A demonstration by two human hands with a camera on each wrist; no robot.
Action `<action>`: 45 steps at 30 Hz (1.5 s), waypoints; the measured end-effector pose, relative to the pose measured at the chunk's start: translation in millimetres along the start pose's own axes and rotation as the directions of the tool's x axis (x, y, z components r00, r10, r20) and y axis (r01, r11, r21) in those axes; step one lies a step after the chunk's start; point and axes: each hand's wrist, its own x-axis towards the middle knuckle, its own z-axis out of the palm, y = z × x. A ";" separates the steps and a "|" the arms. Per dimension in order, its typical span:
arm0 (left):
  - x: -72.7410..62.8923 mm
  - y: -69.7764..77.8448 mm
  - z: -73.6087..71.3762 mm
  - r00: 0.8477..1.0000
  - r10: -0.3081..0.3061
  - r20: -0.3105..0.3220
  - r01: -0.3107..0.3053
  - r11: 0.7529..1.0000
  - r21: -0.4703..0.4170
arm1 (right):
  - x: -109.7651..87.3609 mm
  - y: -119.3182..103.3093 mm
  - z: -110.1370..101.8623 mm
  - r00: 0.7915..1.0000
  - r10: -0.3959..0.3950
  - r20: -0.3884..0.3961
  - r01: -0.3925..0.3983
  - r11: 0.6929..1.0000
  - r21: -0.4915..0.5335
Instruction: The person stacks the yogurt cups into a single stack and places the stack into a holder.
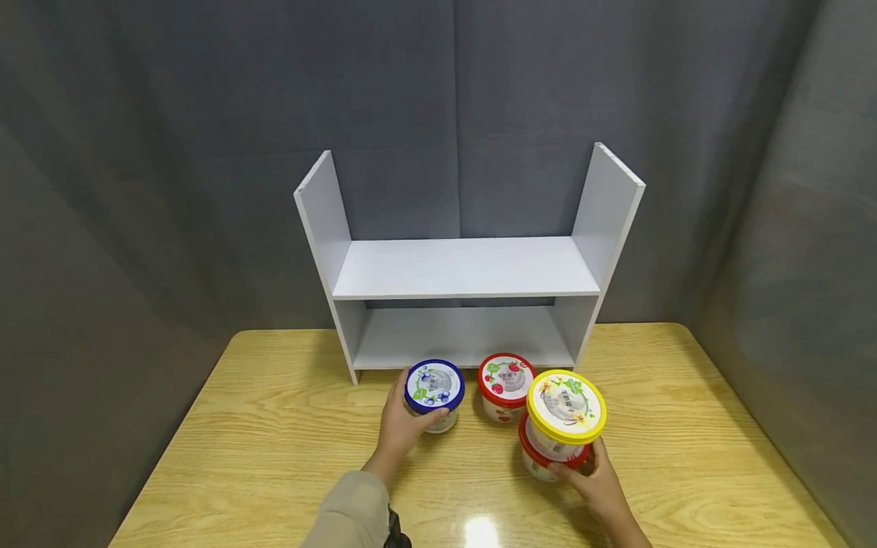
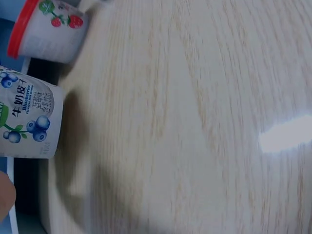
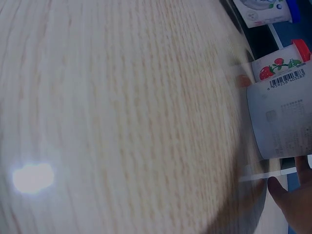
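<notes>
My left hand (image 1: 399,428) grips a blue-lidded blueberry milk pudding tub (image 1: 435,385), thumb at the near side and fingers round the left. In the left wrist view that tub's printed wall shows, with a shadow on the wood beside its base. My right hand (image 1: 597,487) holds a red-lidded tub (image 1: 537,466) by its right side. On top of that one sits a yellow-lidded tub (image 1: 567,408), hiding most of the red lid. Between the hands, another red-lidded tub (image 1: 507,380) with strawberry pictures stands upright on the table.
A white two-tier shelf (image 1: 466,268) stands at the back of the wooden table (image 1: 247,449), just behind the tubs. Its side panels rise above the upper board. Grey curtains (image 1: 171,190) enclose the table's back and sides.
</notes>
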 end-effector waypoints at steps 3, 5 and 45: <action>-2.3 6.8 1.0 1.000 0.009 0.009 -0.009 1.000 -0.021 | -0.5 -0.1 -0.5 1.000 -0.011 0.004 0.011 1.000 0.012; -3.4 10.6 1.4 1.000 0.006 0.016 -0.006 1.000 -0.017 | -0.9 -0.9 -0.5 1.000 -0.011 0.006 0.011 1.000 0.017; -0.5 145.1 18.2 0.965 0.199 0.172 -0.163 0.966 -0.203 | -1.6 -3.8 0.7 1.000 0.009 0.010 -0.009 1.000 0.010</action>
